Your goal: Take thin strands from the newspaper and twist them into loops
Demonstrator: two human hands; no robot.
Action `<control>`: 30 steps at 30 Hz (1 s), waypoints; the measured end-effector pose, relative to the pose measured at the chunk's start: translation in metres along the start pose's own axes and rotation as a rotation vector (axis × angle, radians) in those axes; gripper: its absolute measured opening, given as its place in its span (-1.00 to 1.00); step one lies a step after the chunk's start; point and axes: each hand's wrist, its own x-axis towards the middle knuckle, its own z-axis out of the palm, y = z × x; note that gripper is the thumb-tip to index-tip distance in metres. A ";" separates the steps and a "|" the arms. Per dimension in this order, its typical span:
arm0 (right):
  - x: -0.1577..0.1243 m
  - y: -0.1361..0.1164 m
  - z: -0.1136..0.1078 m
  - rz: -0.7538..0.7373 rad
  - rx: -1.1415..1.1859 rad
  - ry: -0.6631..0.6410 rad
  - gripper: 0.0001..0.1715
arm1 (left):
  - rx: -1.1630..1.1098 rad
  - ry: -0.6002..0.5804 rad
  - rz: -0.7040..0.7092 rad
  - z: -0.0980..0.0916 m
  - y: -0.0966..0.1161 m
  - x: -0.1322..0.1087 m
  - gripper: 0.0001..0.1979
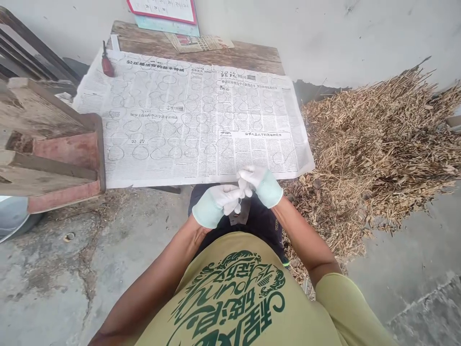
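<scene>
Both hands wear white gloves with pale green cuffs and meet just off the front edge of the newspaper. My left hand is closed, its fingers pinched together beside the other hand's fingertips. My right hand is closed too, its fingertips touching those of the left. A thin loop, perhaps thread or wire, shows near the left fingertips; what the fingers hold is too small to make out. Many drawn circles cover the newspaper, which lies spread on a wooden table.
A red-handled tool lies at the newspaper's back left corner. A calendar stands behind. An upturned wooden stool and a metal basin are at the left. Dry stalks are heaped at the right.
</scene>
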 end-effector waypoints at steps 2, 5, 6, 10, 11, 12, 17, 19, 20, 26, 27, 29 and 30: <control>0.001 0.004 0.000 -0.038 0.064 -0.018 -0.64 | -0.145 -0.048 0.006 0.002 0.000 0.002 -0.61; 0.002 0.008 0.003 -0.117 0.115 -0.006 -0.58 | -0.262 -0.108 0.023 0.004 0.005 0.004 -0.59; 0.003 0.009 0.004 -0.143 0.112 0.025 -0.57 | -0.272 -0.108 0.033 0.004 0.007 0.004 -0.58; 0.004 0.012 0.011 -0.227 0.021 0.171 -0.64 | -0.277 -0.038 0.066 0.005 0.011 0.004 -0.55; 0.005 0.013 0.011 -0.245 -0.002 0.187 -0.67 | -0.271 -0.022 0.064 0.005 0.011 0.003 -0.55; 0.006 0.014 0.010 -0.251 -0.025 0.191 -0.71 | -0.263 -0.007 0.060 0.004 0.011 0.002 -0.56; -0.001 0.011 -0.009 -0.296 -0.433 0.424 -0.70 | -0.204 0.091 0.087 -0.001 0.010 -0.009 -0.64; -0.008 0.004 -0.018 -0.509 -0.806 0.478 -0.66 | -0.135 0.121 0.070 -0.005 0.013 -0.013 -0.67; -0.011 -0.001 -0.021 -0.614 -1.010 0.398 -0.62 | -0.095 0.123 0.046 -0.007 0.014 -0.014 -0.68; -0.012 -0.032 -0.022 -0.862 -1.734 -0.262 -0.66 | 0.075 0.042 -0.135 -0.019 0.017 -0.016 -0.68; -0.012 -0.036 -0.020 -0.879 -1.775 -0.278 -0.67 | 0.090 0.030 -0.143 -0.020 0.017 -0.016 -0.69; -0.011 -0.042 -0.016 -0.925 -1.829 -0.257 -0.70 | 0.106 -0.005 -0.147 -0.020 0.015 -0.017 -0.72; -0.011 -0.043 -0.015 -0.949 -1.847 -0.243 -0.72 | 0.116 -0.024 -0.146 -0.019 0.013 -0.018 -0.73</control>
